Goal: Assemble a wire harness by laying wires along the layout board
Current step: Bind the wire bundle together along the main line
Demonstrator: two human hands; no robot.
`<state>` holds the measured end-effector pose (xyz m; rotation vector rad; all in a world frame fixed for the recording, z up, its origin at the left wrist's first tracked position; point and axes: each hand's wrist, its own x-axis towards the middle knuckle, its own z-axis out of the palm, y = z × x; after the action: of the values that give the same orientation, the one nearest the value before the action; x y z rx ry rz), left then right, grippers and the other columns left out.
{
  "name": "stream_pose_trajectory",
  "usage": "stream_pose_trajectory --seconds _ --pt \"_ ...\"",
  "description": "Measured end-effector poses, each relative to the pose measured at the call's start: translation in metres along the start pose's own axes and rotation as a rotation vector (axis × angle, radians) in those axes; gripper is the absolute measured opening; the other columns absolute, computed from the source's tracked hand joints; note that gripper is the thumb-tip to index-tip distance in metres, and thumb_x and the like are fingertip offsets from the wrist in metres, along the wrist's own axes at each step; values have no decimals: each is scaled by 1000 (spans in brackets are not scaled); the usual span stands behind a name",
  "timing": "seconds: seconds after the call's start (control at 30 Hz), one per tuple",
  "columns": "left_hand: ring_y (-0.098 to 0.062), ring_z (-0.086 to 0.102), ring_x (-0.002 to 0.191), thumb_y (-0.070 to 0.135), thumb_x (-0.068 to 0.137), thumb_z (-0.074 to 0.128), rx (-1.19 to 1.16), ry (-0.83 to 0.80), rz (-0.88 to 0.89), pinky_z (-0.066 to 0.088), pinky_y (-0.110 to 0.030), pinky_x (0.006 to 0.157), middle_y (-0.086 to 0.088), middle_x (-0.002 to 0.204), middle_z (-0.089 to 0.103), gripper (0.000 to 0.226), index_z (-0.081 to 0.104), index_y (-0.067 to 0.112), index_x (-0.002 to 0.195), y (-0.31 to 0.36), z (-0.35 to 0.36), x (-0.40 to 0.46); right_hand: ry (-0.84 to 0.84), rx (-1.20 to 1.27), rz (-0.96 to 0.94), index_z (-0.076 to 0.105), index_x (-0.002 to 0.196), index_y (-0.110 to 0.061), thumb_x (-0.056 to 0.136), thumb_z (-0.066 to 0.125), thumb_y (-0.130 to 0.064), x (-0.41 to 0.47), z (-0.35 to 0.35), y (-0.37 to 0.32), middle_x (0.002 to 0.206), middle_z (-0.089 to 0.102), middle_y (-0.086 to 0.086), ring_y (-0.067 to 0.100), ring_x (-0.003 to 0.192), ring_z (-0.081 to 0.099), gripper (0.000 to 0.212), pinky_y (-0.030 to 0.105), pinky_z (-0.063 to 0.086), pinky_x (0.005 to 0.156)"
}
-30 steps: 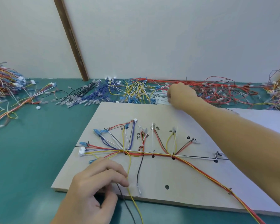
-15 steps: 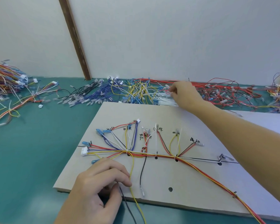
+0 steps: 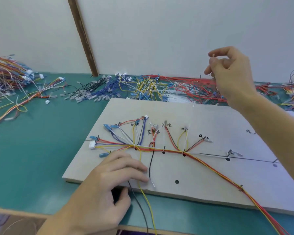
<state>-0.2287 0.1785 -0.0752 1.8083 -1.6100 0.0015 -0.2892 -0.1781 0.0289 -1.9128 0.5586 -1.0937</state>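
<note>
The wire I've picked is thin, limp and nearly weightless, so I judge it best taken by the small stiff terminal at its end, where there is something firm to pinch; held mid-length it would sag and snag on its neighbours. My right hand (image 3: 231,77) is raised above the far edge of the layout board (image 3: 202,187), fingers (image 3: 212,54) curled with thumb and forefinger closed on a small white tip (image 3: 213,55); the strand below it is too blurred and fine to follow, so I cannot tell its colour. Just beyond the board's far edge the loose wire piles (image 3: 159,87) lie along the green surface (image 3: 32,158), sorted roughly by colour. On the board itself the part-built harness (image 3: 159,148) runs along the drawn line, its branches fanned toward the far side and its trunk trailing off the near right corner. My left hand (image 3: 109,184) rests at the board's near edge, fingers gently bent and pressing on the yellow wire (image 3: 148,200) and black wire (image 3: 139,206) that hang over it, pinning them.
</note>
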Motion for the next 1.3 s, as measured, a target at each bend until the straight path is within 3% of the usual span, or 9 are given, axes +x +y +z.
stream_pose_trajectory --seconds 0.27,0.33,0.4,0.57,0.7,0.8,1.0,1.13,1.3 --pt "-8 62 110 10 80 82 27 -69 -71 46 -18 93 19 110 65 35 76 27 110 4 -15 -3 -371 -55 61 66 94 -36 104 53 -24 -107 -22 -37 65 53 4 18 58 44 20 33 43 51" --pt "-6 60 106 18 85 83 76 -112 -47 46 -19 91 18 108 62 27 77 32 108 5 -17 -3 -495 -128 77 68 93 -35 99 56 -28 -136 -24 -44 63 55 1 10 52 44 14 24 40 47" --pt "-3 57 104 28 90 79 113 -141 -4 45 -18 88 16 109 60 19 77 34 108 6 -15 0 -633 -198 104 69 90 -34 92 61 -32 -164 -24 -54 64 58 -4 2 46 45 8 12 37 46" --pt "-12 56 98 34 102 62 270 -123 171 48 -26 82 10 106 62 16 75 25 101 9 -7 10 -917 -500 198 67 94 -38 86 57 -59 -217 -15 -66 75 65 -16 -1 64 58 24 16 45 58" --pt "-13 56 99 31 104 64 268 -105 191 49 -30 82 9 105 62 13 72 22 101 7 -5 9 -904 -614 186 55 109 -37 84 51 -76 -241 3 -59 87 56 -11 9 96 58 47 28 46 82" --pt "-10 56 101 34 104 63 202 -82 139 50 -30 85 14 105 61 14 71 23 99 8 -1 9 -829 -588 200 49 101 -36 90 48 -68 -253 16 -59 93 53 -9 17 104 58 34 29 47 87" --pt "-10 64 104 32 93 75 19 9 -39 47 -21 89 19 110 62 13 71 29 104 11 4 8 -771 -204 436 57 101 -47 97 54 -46 -256 5 -54 77 75 -8 0 70 62 6 25 54 81" --pt "-10 65 103 28 89 78 -2 -4 -75 44 -15 87 17 108 63 16 74 30 104 14 4 12 -712 -50 550 66 93 -44 97 57 -42 -238 -22 -52 52 68 -3 1 40 48 10 12 41 48" --pt "-5 63 103 43 91 69 21 -35 -91 46 -19 88 22 107 62 15 77 37 102 19 7 22 -782 -126 555 75 95 -39 90 62 -54 -216 -48 -45 57 63 -7 13 50 46 20 21 42 55"
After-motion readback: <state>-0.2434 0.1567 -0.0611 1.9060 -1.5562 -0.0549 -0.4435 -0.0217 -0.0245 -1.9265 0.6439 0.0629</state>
